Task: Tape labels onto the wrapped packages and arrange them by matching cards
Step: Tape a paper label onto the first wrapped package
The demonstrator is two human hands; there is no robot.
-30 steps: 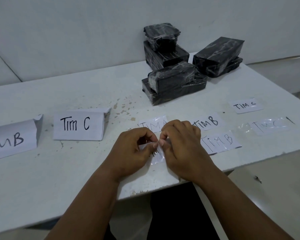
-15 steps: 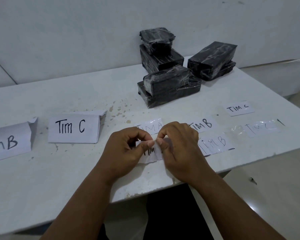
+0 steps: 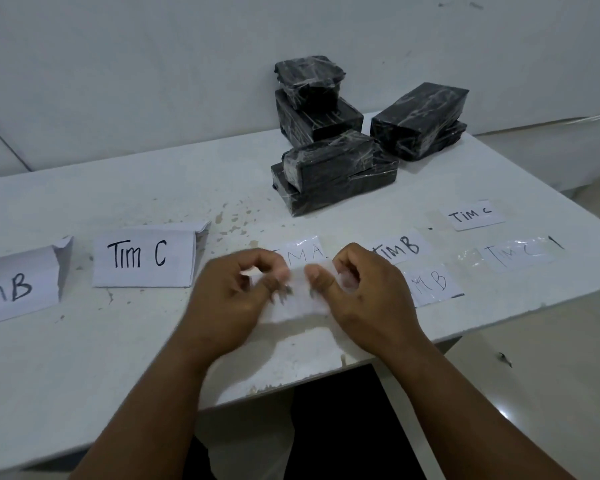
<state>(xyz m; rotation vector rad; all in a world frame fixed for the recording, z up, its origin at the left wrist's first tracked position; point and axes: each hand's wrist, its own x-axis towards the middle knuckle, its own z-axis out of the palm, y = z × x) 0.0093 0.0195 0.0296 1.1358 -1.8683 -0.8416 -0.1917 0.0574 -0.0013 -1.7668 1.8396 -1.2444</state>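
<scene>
My left hand (image 3: 232, 299) and my right hand (image 3: 364, 292) pinch the two ends of one small taped paper label (image 3: 297, 299), blurred, just above the table near its front edge. Behind it lies a "TIM A" label (image 3: 303, 252). To the right lie two "TIM B" labels (image 3: 400, 247) (image 3: 433, 282) and two "TIM C" labels (image 3: 473, 214) (image 3: 515, 252). Several black plastic-wrapped packages (image 3: 336, 171) sit stacked at the back of the table. Folded cards "Tim C" (image 3: 142, 259) and "TIM B" (image 3: 14, 287) stand at the left.
The white table (image 3: 101, 358) has a chipped front edge and a stained patch near the middle. A white wall runs close behind the packages. The table's right edge drops to a pale floor (image 3: 534, 393).
My hands have drawn apart from touching fingertips, stretching the label flat between them. The view has shifted slightly, so the cards sit further left.
</scene>
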